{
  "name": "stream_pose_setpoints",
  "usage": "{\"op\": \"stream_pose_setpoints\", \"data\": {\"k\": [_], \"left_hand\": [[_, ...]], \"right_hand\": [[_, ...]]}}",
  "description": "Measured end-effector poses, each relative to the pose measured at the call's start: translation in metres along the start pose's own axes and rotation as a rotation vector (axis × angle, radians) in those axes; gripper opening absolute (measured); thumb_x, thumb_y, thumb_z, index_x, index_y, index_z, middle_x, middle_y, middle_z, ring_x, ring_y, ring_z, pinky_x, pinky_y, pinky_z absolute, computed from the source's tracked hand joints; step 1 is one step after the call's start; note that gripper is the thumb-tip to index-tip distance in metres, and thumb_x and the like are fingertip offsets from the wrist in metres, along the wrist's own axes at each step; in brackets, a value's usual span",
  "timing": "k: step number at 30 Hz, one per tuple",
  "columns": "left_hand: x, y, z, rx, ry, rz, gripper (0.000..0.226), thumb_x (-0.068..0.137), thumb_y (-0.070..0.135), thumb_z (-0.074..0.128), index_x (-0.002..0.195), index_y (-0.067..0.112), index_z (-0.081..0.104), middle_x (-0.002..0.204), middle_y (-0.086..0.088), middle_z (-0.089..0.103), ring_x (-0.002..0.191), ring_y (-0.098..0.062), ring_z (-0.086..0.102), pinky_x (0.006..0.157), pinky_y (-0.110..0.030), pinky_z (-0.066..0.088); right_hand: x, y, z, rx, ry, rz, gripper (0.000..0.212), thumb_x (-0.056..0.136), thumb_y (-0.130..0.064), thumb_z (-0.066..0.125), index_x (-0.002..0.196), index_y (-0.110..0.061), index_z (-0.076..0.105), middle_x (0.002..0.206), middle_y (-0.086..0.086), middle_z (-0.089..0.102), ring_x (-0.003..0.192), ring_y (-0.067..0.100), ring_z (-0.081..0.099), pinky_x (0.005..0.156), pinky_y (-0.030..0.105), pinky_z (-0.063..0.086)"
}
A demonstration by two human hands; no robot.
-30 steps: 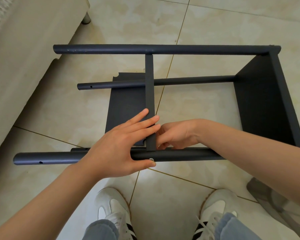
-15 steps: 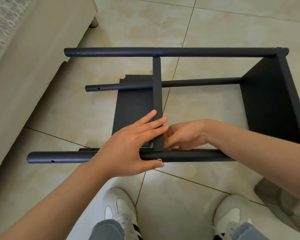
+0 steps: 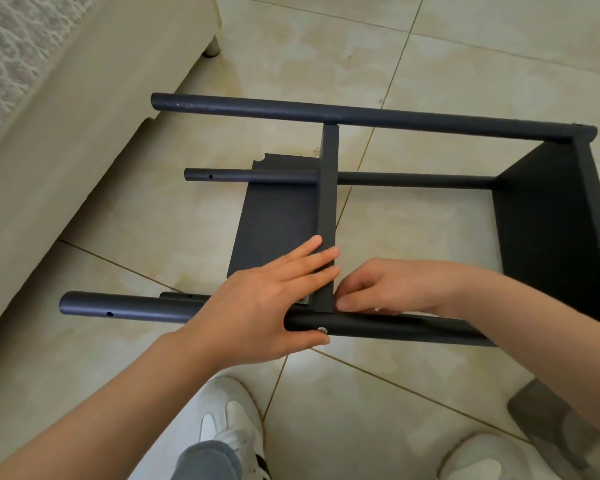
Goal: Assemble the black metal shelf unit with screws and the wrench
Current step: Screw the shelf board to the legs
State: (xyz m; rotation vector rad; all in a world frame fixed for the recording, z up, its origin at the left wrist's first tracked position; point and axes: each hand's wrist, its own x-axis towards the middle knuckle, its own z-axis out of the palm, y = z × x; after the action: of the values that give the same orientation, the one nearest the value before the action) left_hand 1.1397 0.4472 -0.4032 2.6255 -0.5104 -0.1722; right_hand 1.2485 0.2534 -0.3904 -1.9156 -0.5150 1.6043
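The black shelf unit lies on its side on the tile floor, with its end panel (image 3: 548,216) at the right. A middle shelf panel (image 3: 328,202) stands between the far tube (image 3: 326,114) and the near tube (image 3: 413,329). My left hand (image 3: 267,299) lays straight fingers on that panel's near end, its thumb under the near tube beside a silver screw head (image 3: 322,329). My right hand (image 3: 395,285) has its fingers curled at the panel's right corner, pinching something small that is mostly hidden. No wrench is visible.
A beige sofa (image 3: 49,133) with a short leg (image 3: 212,50) runs along the left. My white shoes (image 3: 229,420) (image 3: 482,459) stand just in front of the near tube. A grey translucent object (image 3: 551,420) lies at the lower right.
Both hands stay at the same joint. The view has shifted, so the frame sits further right and lower in it.
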Motion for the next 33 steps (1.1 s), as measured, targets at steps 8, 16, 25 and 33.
{"op": "stream_pose_setpoints", "data": {"k": [8, 16, 25, 33], "left_hand": [[-0.023, 0.021, 0.022, -0.042, 0.216, -0.060, 0.050, 0.082, 0.026, 0.080, 0.130, 0.019, 0.066, 0.140, 0.011, 0.058, 0.141, -0.004, 0.041, 0.103, -0.031, 0.050], [-0.052, 0.063, 0.017, -0.465, 0.502, -0.426, 0.005, 0.085, 0.015, 0.079, 0.082, 0.019, 0.077, 0.078, 0.016, 0.073, 0.075, -0.006, 0.070, 0.072, -0.022, 0.058], [-0.051, 0.063, 0.022, -1.652, 0.481, -1.015, 0.035, 0.097, 0.024, 0.062, 0.125, 0.004, 0.063, 0.117, -0.012, 0.073, 0.107, -0.022, 0.071, 0.095, -0.035, 0.052], [-0.033, 0.069, 0.017, -1.739, 0.698, -0.987, 0.032, 0.096, 0.011, 0.061, 0.126, 0.001, 0.057, 0.117, -0.018, 0.071, 0.103, -0.029, 0.072, 0.083, -0.035, 0.061]], "right_hand": [[-0.036, 0.021, 0.028, -0.368, 0.402, -0.008, 0.019, 0.096, -0.038, 0.056, 0.110, -0.032, 0.067, 0.096, -0.018, 0.063, 0.088, 0.002, 0.059, 0.081, 0.018, 0.047], [-0.058, 0.025, 0.055, -0.454, 0.617, -0.063, 0.025, 0.097, -0.026, 0.057, 0.121, -0.030, 0.062, 0.106, -0.010, 0.066, 0.094, 0.009, 0.060, 0.089, 0.031, 0.053], [-0.067, 0.025, 0.068, -0.562, 0.714, -0.041, 0.030, 0.098, -0.024, 0.055, 0.127, -0.029, 0.057, 0.112, -0.005, 0.060, 0.100, 0.014, 0.058, 0.090, 0.033, 0.053], [-0.072, 0.024, 0.062, -0.590, 0.708, 0.003, 0.038, 0.100, -0.021, 0.051, 0.137, -0.029, 0.050, 0.119, -0.002, 0.056, 0.106, 0.018, 0.056, 0.096, 0.035, 0.050]]}}
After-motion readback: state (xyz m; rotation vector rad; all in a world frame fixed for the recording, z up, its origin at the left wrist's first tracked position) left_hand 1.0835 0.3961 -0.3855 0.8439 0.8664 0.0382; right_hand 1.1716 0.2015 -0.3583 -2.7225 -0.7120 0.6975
